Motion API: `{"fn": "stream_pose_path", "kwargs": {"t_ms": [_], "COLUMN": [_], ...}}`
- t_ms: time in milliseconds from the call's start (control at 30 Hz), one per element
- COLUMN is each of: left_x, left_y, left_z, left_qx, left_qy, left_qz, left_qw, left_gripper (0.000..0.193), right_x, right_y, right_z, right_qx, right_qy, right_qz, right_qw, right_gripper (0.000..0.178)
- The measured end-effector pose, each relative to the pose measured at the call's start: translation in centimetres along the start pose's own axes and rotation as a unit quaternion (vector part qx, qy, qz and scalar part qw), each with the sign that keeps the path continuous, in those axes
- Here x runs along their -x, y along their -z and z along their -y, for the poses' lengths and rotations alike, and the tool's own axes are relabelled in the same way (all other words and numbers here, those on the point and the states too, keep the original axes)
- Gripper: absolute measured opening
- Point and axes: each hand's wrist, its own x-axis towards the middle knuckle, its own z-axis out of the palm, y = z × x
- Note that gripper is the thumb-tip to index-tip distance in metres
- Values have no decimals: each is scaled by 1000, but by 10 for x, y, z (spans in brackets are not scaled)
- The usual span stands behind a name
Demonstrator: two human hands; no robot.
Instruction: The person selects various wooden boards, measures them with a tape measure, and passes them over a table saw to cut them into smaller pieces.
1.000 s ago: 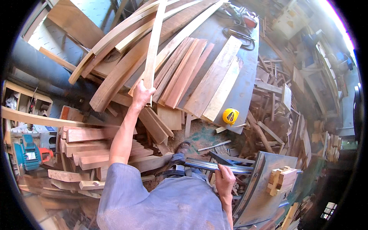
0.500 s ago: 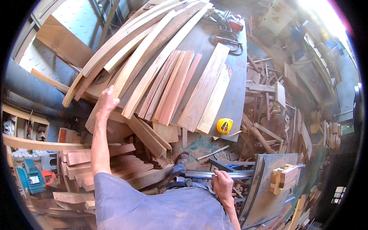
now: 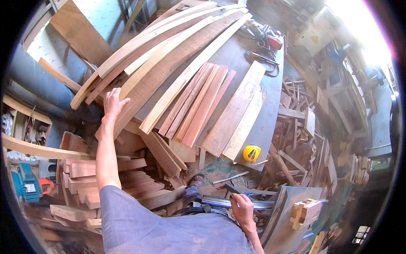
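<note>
My left hand (image 3: 112, 103) is at the near end of a long, pale curved wooden strip (image 3: 156, 63), its thumb and fingers apart. Under that strip lies a wide brown board (image 3: 169, 70), showing along the strip's right side. My right hand (image 3: 242, 209) is closed low in front of me, by a shiny metal rail (image 3: 218, 202). A small dark tip shows at its fingers, too small to name. Right of the wide board, on the grey table (image 3: 264, 106), are another pale strip (image 3: 196, 72), several reddish narrow boards (image 3: 198, 103) and two wider planks (image 3: 234, 112).
A yellow tape measure (image 3: 251, 153) sits at the table's near right corner. A corded power tool (image 3: 272, 42) lies at the far end. Stacked timber (image 3: 139, 184) fills the lower left, near a teal motor (image 3: 27, 182). Scrap wood (image 3: 296, 144) is heaped at right.
My left hand has loosened from the pale curved strip and spread its fingers. That strip has shifted left, baring more of the wide board. My right hand stays low and closed.
</note>
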Motion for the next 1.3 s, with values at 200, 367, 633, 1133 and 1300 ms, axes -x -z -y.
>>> {"fn": "stream_pose_path", "kwargs": {"t_ms": [200,367,633,1133,1300], "left_x": [-28,-36,-27,8,99], "left_y": [-23,-15,-4,176,131], "left_z": [54,74,166,21,-110], "left_qx": [31,-102,-256,330,468], "left_qy": [156,251,130,119,189], "left_qz": [-190,-116,18,64,188], "left_qw": [969,956,958,934,842], "left_gripper": [60,55,52,40,43], "right_x": [7,43,134,78,10], "right_y": [-1,-7,11,-21,-22], "right_z": [-6,-41,-140,-132,-74], "right_qx": [15,66,121,34,-112], "right_qy": [-18,-71,-186,-108,-18], "right_qz": [-1,19,138,135,31], "right_qw": [1000,995,965,984,993], "right_gripper": [19,21,18,17,17]}}
